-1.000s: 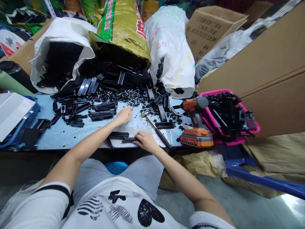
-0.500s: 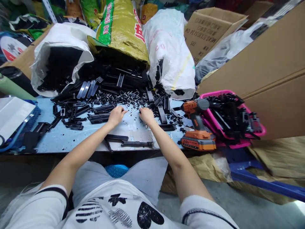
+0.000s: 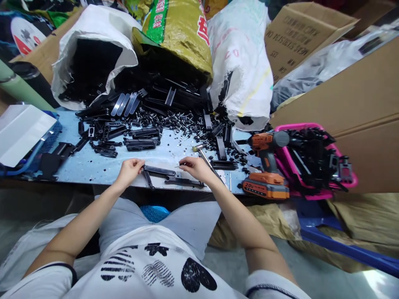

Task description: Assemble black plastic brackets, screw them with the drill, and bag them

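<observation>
My left hand is closed, thumb and fingers pinched at the left end of a dark jointed bar. A small dark bit shows at the fingertips; I cannot make out what it is. To the right of that bar, my right hand pinches a small pale pin, its fingers closed. A second dark bar lies just below, along the table's front edge. Beside my right hand lies a hammer with a brass-coloured head, its handle partly behind the wrist.
Small pins lie heaped behind my hands. Stacked black bars are at the left. An orange cordless drill stands right, next to a pink basket of black parts. Open sacks line the back.
Both hands have come back from the pin heap toward the table's front edge, to the jointed bar. The hammer by my right hand now shows. The view has shifted a little.
</observation>
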`<state>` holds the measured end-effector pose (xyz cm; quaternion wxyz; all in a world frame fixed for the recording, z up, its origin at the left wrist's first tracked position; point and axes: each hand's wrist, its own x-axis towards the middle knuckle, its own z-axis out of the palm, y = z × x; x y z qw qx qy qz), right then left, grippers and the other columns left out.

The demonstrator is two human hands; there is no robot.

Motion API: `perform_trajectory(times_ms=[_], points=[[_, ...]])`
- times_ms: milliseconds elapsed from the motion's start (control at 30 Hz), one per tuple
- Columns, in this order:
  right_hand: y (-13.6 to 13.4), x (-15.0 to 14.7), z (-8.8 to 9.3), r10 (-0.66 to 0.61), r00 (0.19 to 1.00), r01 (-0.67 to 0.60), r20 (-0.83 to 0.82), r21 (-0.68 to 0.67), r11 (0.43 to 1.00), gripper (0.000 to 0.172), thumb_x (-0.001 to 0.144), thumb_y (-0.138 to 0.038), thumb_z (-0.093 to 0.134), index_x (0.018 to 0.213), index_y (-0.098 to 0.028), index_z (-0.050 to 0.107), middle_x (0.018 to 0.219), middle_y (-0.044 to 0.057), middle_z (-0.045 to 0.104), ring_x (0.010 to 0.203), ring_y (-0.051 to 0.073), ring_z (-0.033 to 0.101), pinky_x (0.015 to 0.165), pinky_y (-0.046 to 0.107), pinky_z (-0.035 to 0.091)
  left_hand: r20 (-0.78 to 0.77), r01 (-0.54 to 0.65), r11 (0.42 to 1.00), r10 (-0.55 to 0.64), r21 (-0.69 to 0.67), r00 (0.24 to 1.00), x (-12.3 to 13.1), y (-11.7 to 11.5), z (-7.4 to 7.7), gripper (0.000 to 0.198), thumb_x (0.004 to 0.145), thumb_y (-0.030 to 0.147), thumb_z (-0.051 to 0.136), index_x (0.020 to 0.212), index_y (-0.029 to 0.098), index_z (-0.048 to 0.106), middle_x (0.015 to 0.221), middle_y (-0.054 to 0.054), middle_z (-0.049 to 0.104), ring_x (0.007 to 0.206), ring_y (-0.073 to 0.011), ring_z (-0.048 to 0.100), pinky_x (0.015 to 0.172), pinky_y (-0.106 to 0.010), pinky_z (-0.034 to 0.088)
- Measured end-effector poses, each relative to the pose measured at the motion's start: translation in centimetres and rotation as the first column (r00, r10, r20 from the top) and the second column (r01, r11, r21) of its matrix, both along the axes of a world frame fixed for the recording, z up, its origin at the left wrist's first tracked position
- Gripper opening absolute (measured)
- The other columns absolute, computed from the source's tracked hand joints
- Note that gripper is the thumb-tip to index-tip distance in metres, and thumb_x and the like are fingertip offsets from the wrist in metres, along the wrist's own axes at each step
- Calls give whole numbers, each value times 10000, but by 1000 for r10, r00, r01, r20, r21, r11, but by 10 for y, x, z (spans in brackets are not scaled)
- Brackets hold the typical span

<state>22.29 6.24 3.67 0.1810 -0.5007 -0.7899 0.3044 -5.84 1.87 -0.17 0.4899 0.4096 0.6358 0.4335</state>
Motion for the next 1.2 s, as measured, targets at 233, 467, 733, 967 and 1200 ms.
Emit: perform_trajectory(times_ms=[233,467,733,967,1200], points=[[-17,-18,19,152,965,-137,214,-84,987,130,818,-199,603,909,-183,694,827,37,711,770,160,654,701,226,444,-50,99,994,-101,-49,994,0,7,7,353,693,472,633,584,141,573,456,29,499,412,-75,416,452,-203,308],[-20,-52,24,287,747,-329,599,-42,943,157,847,-130,529,903,-161,673,831,117,699,802,237,658,673,272,425,-230,129,989,-109,71,967,5,9,11,294,708,433,622,643,147,609,560,3,572,513,-102,485,511,-212,347],[-16,-46,7,227,891,-247,394,1,969,245,890,-301,540,1079,-171,625,1049,97,681,938,236,649,802,305,473,49,-32,999,31,30,998,-11,2,14,362,643,487,677,655,132,610,527,10,549,440,-69,435,450,-192,326],[32,-140,-16,417,871,-439,260,30,898,381,934,-377,462,1243,-164,529,1322,52,540,1220,142,491,1033,258,359,202,-180,984,173,13,964,-13,-1,10,413,608,503,716,700,120,594,536,19,544,434,-48,433,426,-173,307],[17,-91,-8,66,908,-138,414,147,979,393,940,-310,441,1223,-56,539,1283,222,528,1242,287,465,1059,482,308,272,-96,992,114,-79,956,-5,-10,5,430,597,517,723,678,118,586,527,13,545,427,-50,435,412,-175,294]])
